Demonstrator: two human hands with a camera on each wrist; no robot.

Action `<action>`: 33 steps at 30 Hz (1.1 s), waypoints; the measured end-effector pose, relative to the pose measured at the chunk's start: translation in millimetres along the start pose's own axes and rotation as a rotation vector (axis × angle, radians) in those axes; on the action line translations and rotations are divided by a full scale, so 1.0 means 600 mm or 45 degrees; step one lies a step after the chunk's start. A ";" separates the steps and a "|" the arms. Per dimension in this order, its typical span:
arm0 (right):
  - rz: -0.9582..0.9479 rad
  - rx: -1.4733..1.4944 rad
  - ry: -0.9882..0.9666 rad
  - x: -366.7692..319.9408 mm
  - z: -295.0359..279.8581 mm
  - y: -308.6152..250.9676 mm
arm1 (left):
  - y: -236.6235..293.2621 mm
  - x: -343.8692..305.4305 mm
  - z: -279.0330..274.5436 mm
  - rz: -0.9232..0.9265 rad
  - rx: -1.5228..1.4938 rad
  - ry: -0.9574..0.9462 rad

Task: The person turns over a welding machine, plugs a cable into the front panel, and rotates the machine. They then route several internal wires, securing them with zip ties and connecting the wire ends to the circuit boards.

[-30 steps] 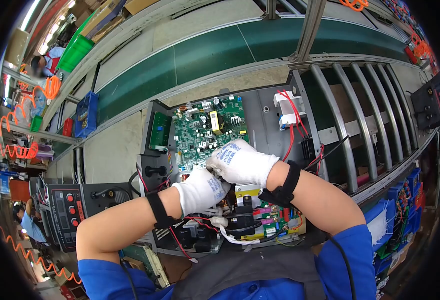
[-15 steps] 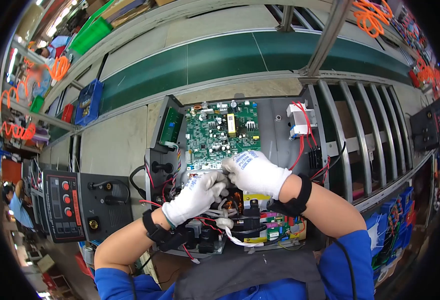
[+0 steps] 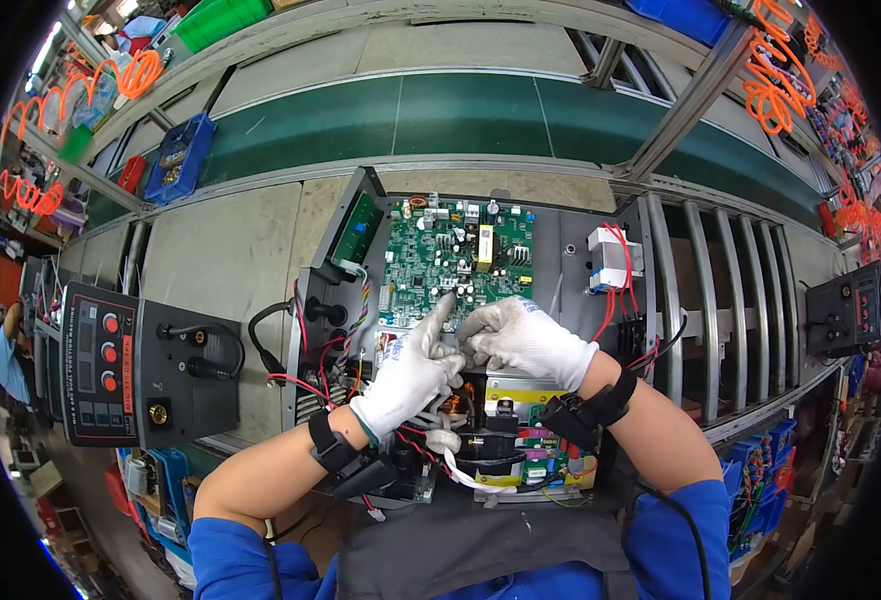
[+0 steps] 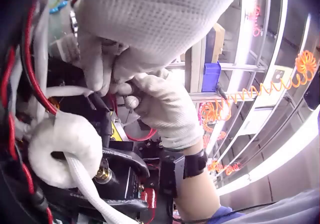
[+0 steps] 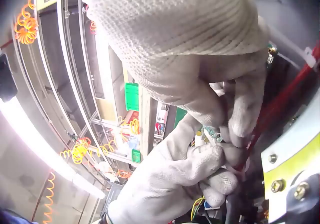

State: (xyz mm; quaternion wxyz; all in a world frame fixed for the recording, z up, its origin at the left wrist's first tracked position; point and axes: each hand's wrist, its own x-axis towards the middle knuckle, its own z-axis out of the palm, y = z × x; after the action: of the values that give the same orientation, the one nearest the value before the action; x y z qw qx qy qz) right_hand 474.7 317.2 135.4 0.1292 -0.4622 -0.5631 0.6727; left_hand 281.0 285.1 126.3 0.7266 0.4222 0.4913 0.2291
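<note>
Both hands wear white knit gloves and meet over the wiring at the near edge of a green circuit board (image 3: 430,250) in an open grey machine housing (image 3: 550,215). My left hand (image 3: 412,365) has its index finger stretched toward the board; its other fingers curl at a black-sleeved cable (image 4: 103,115). My right hand (image 3: 532,345) bends its fingers and thumb around a thin white strip, like a cable tie (image 3: 557,295), which sticks up behind the knuckles. The fingertips of both hands nearly meet, largely hiding the pinched spot. A white-wrapped ring (image 4: 65,149) with white cable hangs below.
A white box with red wires (image 3: 612,260) sits on the housing's right side. Left of it stands another machine (image 3: 150,365) with red knobs. Metal rollers (image 3: 725,310) lie right, a green conveyor belt (image 3: 480,115) runs behind, and a blue bin (image 3: 180,160) is at the far left.
The left hand has lifted and straightened its index finger toward the board. The right hand stays close beside it, and the thin white strip now shows behind it. The head view has shifted.
</note>
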 end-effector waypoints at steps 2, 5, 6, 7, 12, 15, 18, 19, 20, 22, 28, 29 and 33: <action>-0.016 0.041 0.054 -0.002 0.002 -0.003 | -0.002 0.002 0.001 0.028 0.076 -0.016; 0.043 0.189 0.038 -0.006 0.001 -0.017 | -0.008 0.008 0.003 0.073 0.169 -0.017; 0.024 0.132 0.026 -0.007 0.000 -0.019 | -0.009 0.009 0.003 0.089 0.188 -0.008; 0.005 0.076 0.014 -0.008 -0.001 -0.020 | -0.005 0.008 0.004 0.092 0.183 -0.004; -0.016 0.070 -0.035 -0.006 -0.002 -0.017 | -0.011 0.009 0.003 0.116 0.347 0.012; 0.010 0.058 -0.053 -0.008 -0.005 -0.024 | -0.003 -0.001 0.000 0.040 0.258 -0.008; 0.022 0.040 -0.061 -0.008 -0.007 -0.027 | -0.003 0.004 0.001 0.094 0.405 0.023; 0.014 0.033 -0.061 -0.007 -0.006 -0.028 | -0.012 0.009 -0.003 0.097 0.402 0.027; 0.013 0.028 -0.064 -0.007 -0.006 -0.028 | -0.026 0.018 -0.008 0.140 0.451 0.013; -0.012 0.049 -0.059 -0.008 -0.004 -0.027 | -0.022 0.017 -0.007 0.183 0.499 -0.005; -0.088 -0.079 -0.081 -0.005 -0.003 -0.022 | -0.024 0.017 -0.008 0.125 0.353 -0.042; -0.089 -0.082 -0.080 -0.005 -0.003 -0.024 | -0.024 0.017 -0.010 0.177 0.462 -0.043; 0.058 0.075 -0.033 -0.003 -0.003 -0.030 | -0.047 0.030 -0.018 0.391 0.618 -0.021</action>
State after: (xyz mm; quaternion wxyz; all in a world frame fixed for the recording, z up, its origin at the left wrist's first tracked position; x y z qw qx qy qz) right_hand 470.9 322.9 152.4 0.1200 -0.4620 -0.5340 0.6978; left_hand 276.3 287.5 91.9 0.5650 0.6550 0.4562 0.2087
